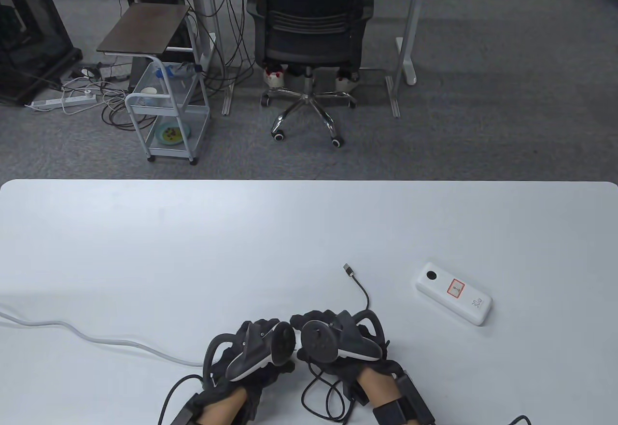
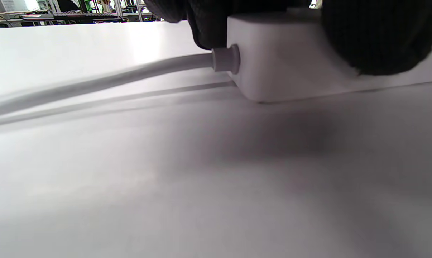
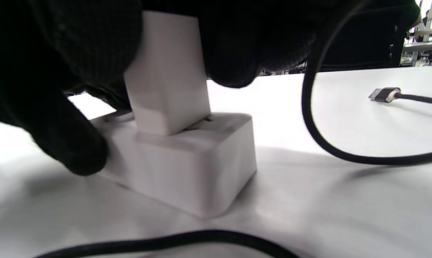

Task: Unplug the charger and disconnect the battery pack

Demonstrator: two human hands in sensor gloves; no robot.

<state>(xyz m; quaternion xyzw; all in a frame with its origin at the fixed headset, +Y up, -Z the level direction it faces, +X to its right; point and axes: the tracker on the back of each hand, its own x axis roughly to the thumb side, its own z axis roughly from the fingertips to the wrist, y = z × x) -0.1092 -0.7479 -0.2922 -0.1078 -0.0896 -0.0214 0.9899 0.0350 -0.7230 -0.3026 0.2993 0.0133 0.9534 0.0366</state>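
Observation:
A white power strip (image 3: 187,168) lies on the white table (image 1: 193,251) under both hands; it also shows in the left wrist view (image 2: 309,61). A white charger block (image 3: 167,79) stands plugged in its top. My right hand (image 1: 333,343) grips the charger with its fingers (image 3: 234,46). My left hand (image 1: 256,352) holds the strip down near its grey cord (image 2: 112,79). A black cable (image 1: 359,290) runs from under my right hand to a free USB plug (image 1: 348,269). The white battery pack (image 1: 454,293) lies apart to the right, with no cable in it.
The strip's grey cord (image 1: 96,335) runs off the table's left edge. Black glove wires (image 1: 323,396) loop near the front edge. Beyond the table's far edge stand an office chair (image 1: 311,34) and a small cart (image 1: 166,106) on the floor.

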